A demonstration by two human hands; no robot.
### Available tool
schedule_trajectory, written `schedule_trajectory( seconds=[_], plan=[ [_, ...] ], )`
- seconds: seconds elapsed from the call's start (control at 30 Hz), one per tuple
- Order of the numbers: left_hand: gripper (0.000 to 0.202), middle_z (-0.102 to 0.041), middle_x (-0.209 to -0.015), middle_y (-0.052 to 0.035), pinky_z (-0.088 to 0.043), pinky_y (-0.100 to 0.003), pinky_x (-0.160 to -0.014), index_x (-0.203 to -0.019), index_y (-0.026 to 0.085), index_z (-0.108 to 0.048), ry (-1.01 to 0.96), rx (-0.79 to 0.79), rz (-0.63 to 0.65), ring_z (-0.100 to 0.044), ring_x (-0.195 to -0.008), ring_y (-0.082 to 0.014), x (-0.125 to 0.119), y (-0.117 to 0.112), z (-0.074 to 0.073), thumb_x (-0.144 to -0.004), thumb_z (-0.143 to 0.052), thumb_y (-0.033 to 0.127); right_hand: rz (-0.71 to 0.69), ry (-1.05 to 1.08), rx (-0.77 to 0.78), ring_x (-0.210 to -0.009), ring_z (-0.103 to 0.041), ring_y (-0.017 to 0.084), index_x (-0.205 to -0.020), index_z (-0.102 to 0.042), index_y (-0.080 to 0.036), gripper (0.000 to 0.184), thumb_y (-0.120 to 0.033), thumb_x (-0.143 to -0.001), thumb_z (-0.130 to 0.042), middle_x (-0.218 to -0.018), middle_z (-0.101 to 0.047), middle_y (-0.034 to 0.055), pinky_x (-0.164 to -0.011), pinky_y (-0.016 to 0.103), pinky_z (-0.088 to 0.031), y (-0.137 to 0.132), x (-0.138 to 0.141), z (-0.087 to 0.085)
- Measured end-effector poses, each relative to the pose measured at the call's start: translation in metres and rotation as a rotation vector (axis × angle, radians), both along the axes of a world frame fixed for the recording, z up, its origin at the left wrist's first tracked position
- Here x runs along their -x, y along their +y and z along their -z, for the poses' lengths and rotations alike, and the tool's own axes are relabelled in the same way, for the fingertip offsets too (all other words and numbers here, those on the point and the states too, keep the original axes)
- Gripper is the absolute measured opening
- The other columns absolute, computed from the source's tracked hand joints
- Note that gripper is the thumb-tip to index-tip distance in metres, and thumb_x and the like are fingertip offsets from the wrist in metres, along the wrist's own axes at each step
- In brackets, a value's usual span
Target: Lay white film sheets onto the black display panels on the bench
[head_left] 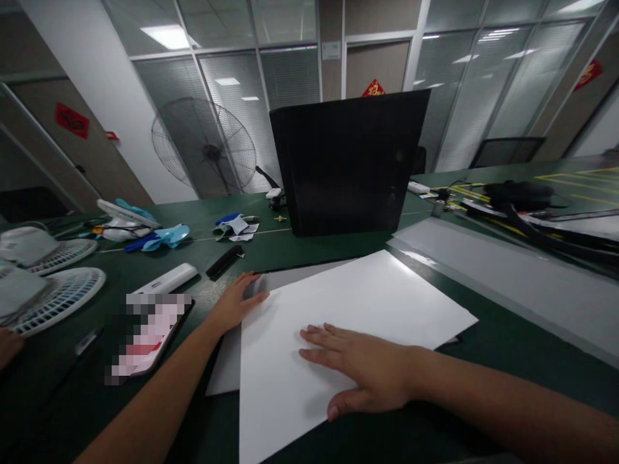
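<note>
A white sheet is laid over a grey panel on the green table. The right hand is spread wide upon it; its edge is seemingly touched by the opened left hand.

And there's the dark-green bench, spreading wide before tall pale-framed glass partitions! Slatted grey blinds, bright rectangular lights gleaming, white pillar left, brown door bearing a red-and-gold decoration.

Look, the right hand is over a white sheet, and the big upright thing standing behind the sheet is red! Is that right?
Not quite: the head view shows the big upright thing is black, not red. The right hand is over the white sheet.
</note>
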State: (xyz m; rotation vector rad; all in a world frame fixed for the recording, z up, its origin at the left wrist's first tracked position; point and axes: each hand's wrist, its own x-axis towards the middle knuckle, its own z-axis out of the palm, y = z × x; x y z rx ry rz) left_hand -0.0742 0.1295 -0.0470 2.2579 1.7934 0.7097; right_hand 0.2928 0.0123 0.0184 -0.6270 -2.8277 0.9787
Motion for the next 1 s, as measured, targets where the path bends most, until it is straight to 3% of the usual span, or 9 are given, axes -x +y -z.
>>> schedule_trajectory(
  seconds=[0.07,0.2,0.27,0.33,0.43,0.57,0.83,0.9,1.0],
  plan=[
    [0.08,-0.054,-0.156,-0.0168,-0.035,-0.051,-0.123,-0.138,0.018,-0.064,0.021,0.007,-0.01,-0.05,-0.145,-0.0356,0.001,0.001,0.001,-0.08,-0.064,0.072,0.098,-0.012,-0.054,-0.16,-0.016,0.03,-0.164,-0.035,-0.018,0.087,-0.069,-0.097,-0.054,-0.171,-0.019,0.0128,-0.131,0.05,-0.014,0.008,-0.005,-0.003],
    [0.067,-0.057,-0.153,-0.0165,-0.041,-0.049,-0.118,-0.133,0.017,-0.067,-0.008,-0.026,-0.107,-0.057,-0.138,-0.0343,0.005,0.004,0.002,-0.084,-0.061,0.064,0.394,-0.132,-0.269,-0.151,-0.039,0.032,-0.151,-0.057,-0.017,0.067,-0.061,-0.104,-0.042,-0.159,-0.048,0.0139,-0.128,0.054,-0.022,0.031,-0.026,-0.007],
    [0.06,-0.062,-0.147,-0.0157,-0.043,-0.048,-0.116,-0.127,0.018,-0.07,-0.042,-0.053,-0.176,-0.06,-0.134,-0.034,0.007,0.005,0.002,-0.086,-0.06,0.06,0.49,-0.223,-0.325,-0.148,-0.044,0.034,-0.15,-0.059,-0.018,0.065,-0.06,-0.104,-0.04,-0.158,-0.049,0.0143,-0.125,0.056,-0.029,0.043,-0.038,-0.004],
    [0.055,-0.068,-0.14,-0.0139,-0.046,-0.047,-0.112,-0.123,0.019,-0.071,-0.088,-0.061,-0.229,-0.063,-0.129,-0.0333,0.007,0.005,0.001,-0.087,-0.06,0.059,0.539,-0.311,-0.335,-0.149,-0.041,0.036,-0.155,-0.053,-0.021,0.068,-0.062,-0.103,-0.041,-0.164,-0.041,0.0135,-0.121,0.058,-0.034,0.051,-0.047,0.002],
    [0.054,-0.071,-0.136,-0.0113,-0.048,-0.047,-0.11,-0.12,0.022,-0.072,-0.123,-0.048,-0.255,-0.066,-0.125,-0.0327,0.005,0.003,0.0,-0.085,-0.061,0.062,0.58,-0.394,-0.338,-0.15,-0.039,0.037,-0.159,-0.047,-0.023,0.072,-0.066,-0.101,-0.04,-0.166,-0.036,0.0139,-0.118,0.059,-0.037,0.054,-0.05,0.008],
    [0.061,-0.067,-0.142,-0.013,-0.042,-0.046,-0.117,-0.124,0.02,-0.07,-0.067,-0.037,-0.198,-0.061,-0.132,-0.0331,0.004,0.002,-0.001,-0.08,-0.068,0.062,0.571,-0.397,-0.389,-0.149,-0.039,0.041,-0.16,-0.045,-0.023,0.076,-0.069,-0.1,-0.042,-0.166,-0.035,0.0163,-0.117,0.063,-0.035,0.053,-0.045,0.011],
    [0.058,-0.065,-0.146,-0.014,-0.04,-0.046,-0.119,-0.127,0.019,-0.069,-0.016,-0.062,-0.187,-0.059,-0.136,-0.0323,0.01,0.007,0.009,-0.083,-0.062,0.057,0.452,-0.265,-0.41,-0.137,-0.052,0.035,-0.148,-0.062,-0.026,0.063,-0.064,-0.101,-0.044,-0.155,-0.054,0.0103,-0.115,0.053,-0.039,0.062,-0.052,0.006],
    [0.057,-0.064,-0.147,-0.0131,-0.039,-0.046,-0.12,-0.126,0.02,-0.071,-0.002,-0.055,-0.175,-0.058,-0.136,-0.0328,0.01,0.007,0.01,-0.083,-0.063,0.056,0.573,-0.237,-0.418,-0.127,-0.06,0.031,-0.141,-0.067,-0.027,0.06,-0.064,-0.102,-0.041,-0.145,-0.064,0.008,-0.109,0.048,-0.045,0.071,-0.064,0.002],
    [0.057,-0.062,-0.149,-0.0135,-0.039,-0.047,-0.12,-0.125,0.021,-0.073,0.011,-0.037,-0.17,-0.058,-0.137,-0.033,0.011,0.007,0.009,-0.083,-0.062,0.058,0.967,-0.242,-0.49,-0.12,-0.063,0.032,-0.14,-0.068,-0.021,0.06,-0.056,-0.105,-0.034,-0.137,-0.068,0.0131,-0.105,0.047,-0.047,0.099,-0.107,0.001]
  ],
)
